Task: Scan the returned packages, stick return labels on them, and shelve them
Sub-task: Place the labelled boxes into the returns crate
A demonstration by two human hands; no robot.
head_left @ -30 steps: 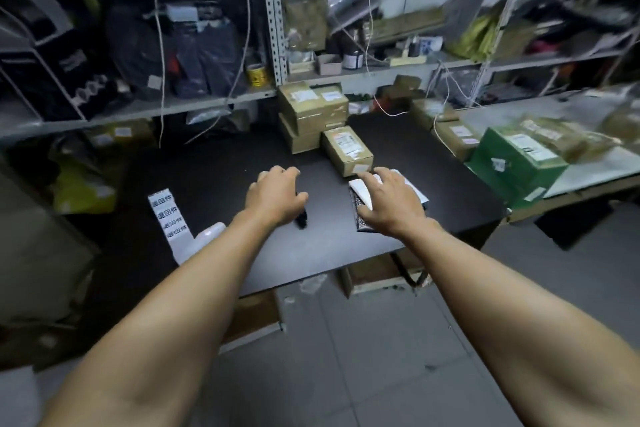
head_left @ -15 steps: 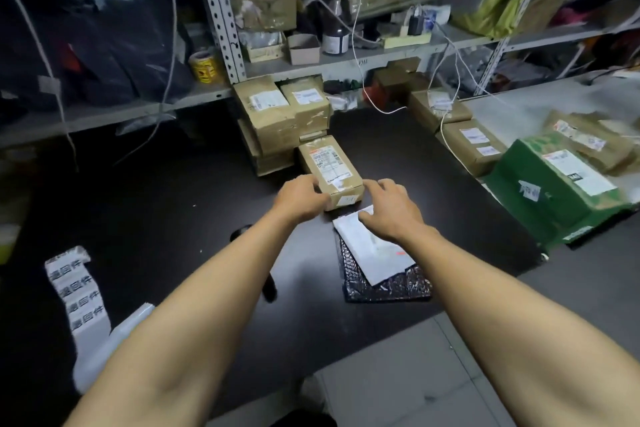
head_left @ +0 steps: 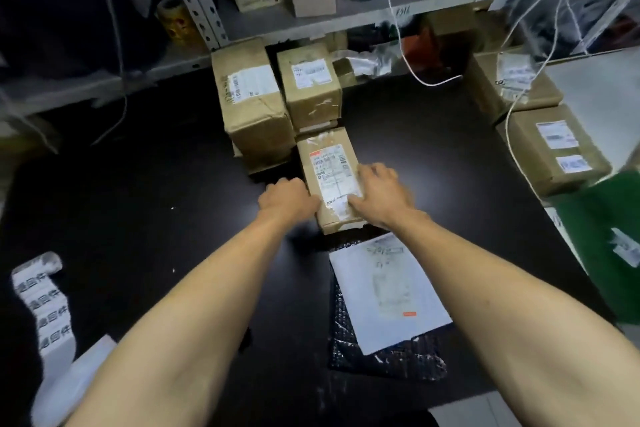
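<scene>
Head view: your two hands flank the small cardboard parcel (head_left: 330, 180) lying flat on the black table (head_left: 138, 184), its far end against the stack of larger boxes (head_left: 277, 104) under the shelf (head_left: 381, 10). Your left hand (head_left: 289, 198) presses against the parcel's left side with fingers curled in along the edge; how far they wrap under it you cannot tell from here. Your right hand (head_left: 379, 192) lies over the right edge, fingers bent across the top face and the thumb on the shipping label (head_left: 334, 172).

Judged by its look, the parcel will handle as a stiff, fairly light carton: taped kraft board, corners a bit crushed, so it should bear a firm squeeze on the long sides. The taped top and glossy label are likely slick, so take hold by the two long side walls, not the top, and keep the label facing up and uncovered for the scanner. Slide your right thumb off the barcode before you lift.

Nearer you lies a black bubble mailer (head_left: 388, 354) with a white sheet (head_left: 388, 291) on top; it looks soft and floppy and would want support from below. The strip of return labels (head_left: 43, 302) curls at your left, well apart from the parcel.
</scene>
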